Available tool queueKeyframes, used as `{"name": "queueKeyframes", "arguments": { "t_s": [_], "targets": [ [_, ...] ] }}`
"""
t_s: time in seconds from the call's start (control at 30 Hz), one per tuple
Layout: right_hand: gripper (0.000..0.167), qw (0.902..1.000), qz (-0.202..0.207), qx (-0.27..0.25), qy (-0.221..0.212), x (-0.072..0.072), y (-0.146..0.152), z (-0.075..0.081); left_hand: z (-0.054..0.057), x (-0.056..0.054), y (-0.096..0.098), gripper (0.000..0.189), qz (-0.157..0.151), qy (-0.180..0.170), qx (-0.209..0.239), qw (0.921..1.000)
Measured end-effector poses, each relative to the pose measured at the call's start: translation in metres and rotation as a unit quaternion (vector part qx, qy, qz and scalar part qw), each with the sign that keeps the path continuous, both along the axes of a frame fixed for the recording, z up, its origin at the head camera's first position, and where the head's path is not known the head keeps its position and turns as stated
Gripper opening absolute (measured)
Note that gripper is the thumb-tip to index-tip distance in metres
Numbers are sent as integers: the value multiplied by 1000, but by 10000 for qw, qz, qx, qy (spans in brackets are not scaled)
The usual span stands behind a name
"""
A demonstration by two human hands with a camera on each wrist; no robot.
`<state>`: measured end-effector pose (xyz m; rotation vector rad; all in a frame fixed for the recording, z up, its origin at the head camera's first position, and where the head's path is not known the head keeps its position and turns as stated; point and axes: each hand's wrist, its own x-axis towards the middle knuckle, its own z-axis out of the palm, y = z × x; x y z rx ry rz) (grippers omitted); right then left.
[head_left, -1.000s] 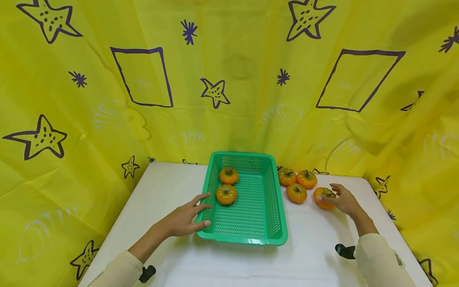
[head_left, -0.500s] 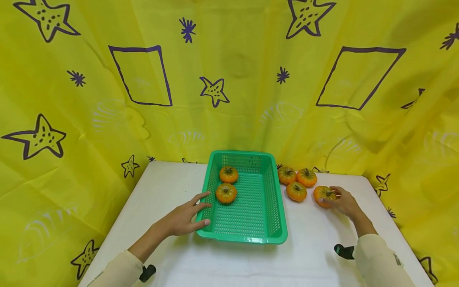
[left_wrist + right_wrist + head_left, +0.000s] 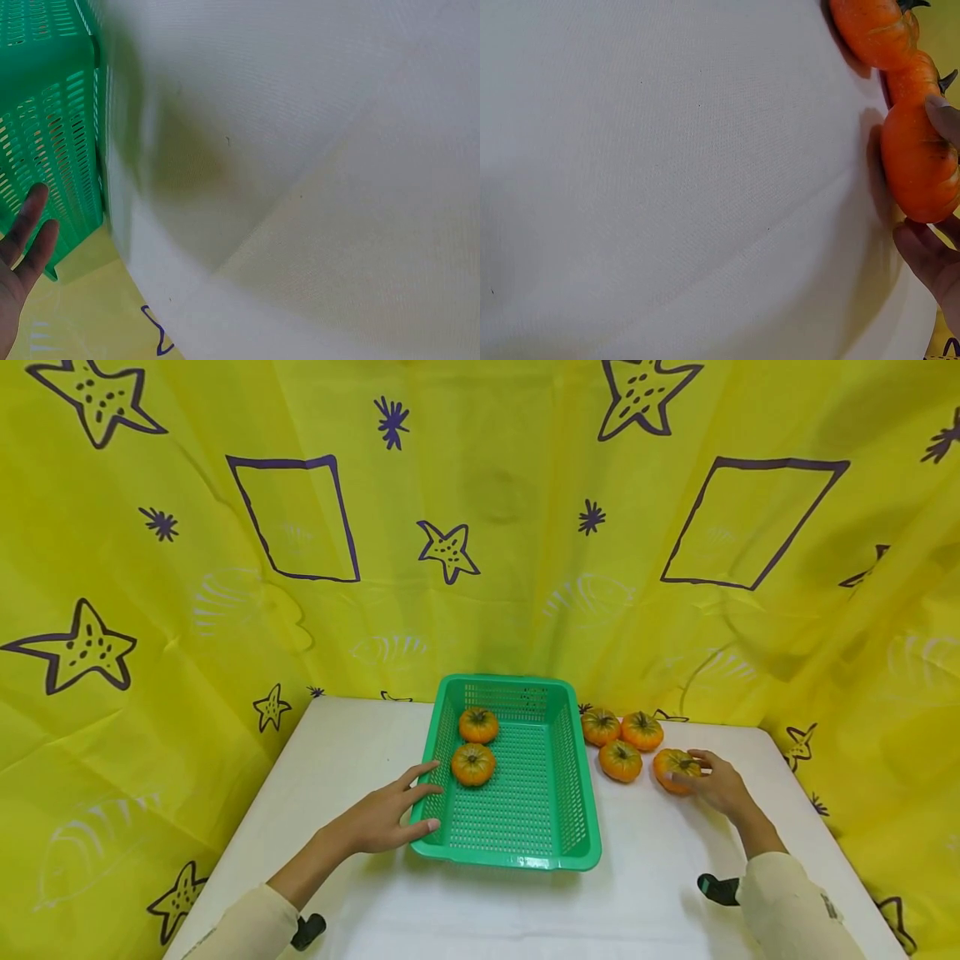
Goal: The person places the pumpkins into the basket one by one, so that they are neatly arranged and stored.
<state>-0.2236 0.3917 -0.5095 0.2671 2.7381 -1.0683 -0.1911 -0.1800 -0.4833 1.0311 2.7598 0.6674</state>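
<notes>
A green plastic basket (image 3: 517, 862) sits mid-table with two small orange pumpkins in its left half, one (image 3: 477, 725) behind the other (image 3: 473, 765). My left hand (image 3: 386, 817) lies at the basket's left rim, fingers spread and fairly straight; in the left wrist view its fingers (image 3: 41, 244) show by the perforated side wall. Right of the basket, my right hand (image 3: 722, 783) holds another pumpkin (image 3: 670, 768) between thumb and fingers. The right wrist view shows the thumb on one side of that pumpkin (image 3: 919, 165) and the fingertips on the other, at the tabletop.
Three more pumpkins stand close together at the basket's right: one at the back left (image 3: 600, 727), one at the back right (image 3: 642, 732), one in front (image 3: 620, 762). A yellow patterned curtain (image 3: 517, 610) hangs behind the white table (image 3: 360, 760) and along both sides.
My right hand has closed in around its pumpkin, which has shifted very slightly left. The left hand and the basket stay in place.
</notes>
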Motion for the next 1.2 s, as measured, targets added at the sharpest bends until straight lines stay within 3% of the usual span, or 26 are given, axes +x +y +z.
{"name": "queueKeyframes", "arguments": {
  "t_s": [0.37,0.6,0.9,1.2],
  "targets": [
    [90,9998,25,-132,112,0,-9,7,0,2,-2,56,-26,69,60,10000],
    [85,9984,228,-213,470,-3,-15,13,1,0,-2,56,-13,50,-12,10000],
    [81,9937,492,-345,947,-11,-30,34,2,-3,-1,58,-63,5,17,10000],
    [81,9888,833,-454,1149,-17,-53,61,-1,-1,0,58,-39,-29,9,10000]
  ]
}}
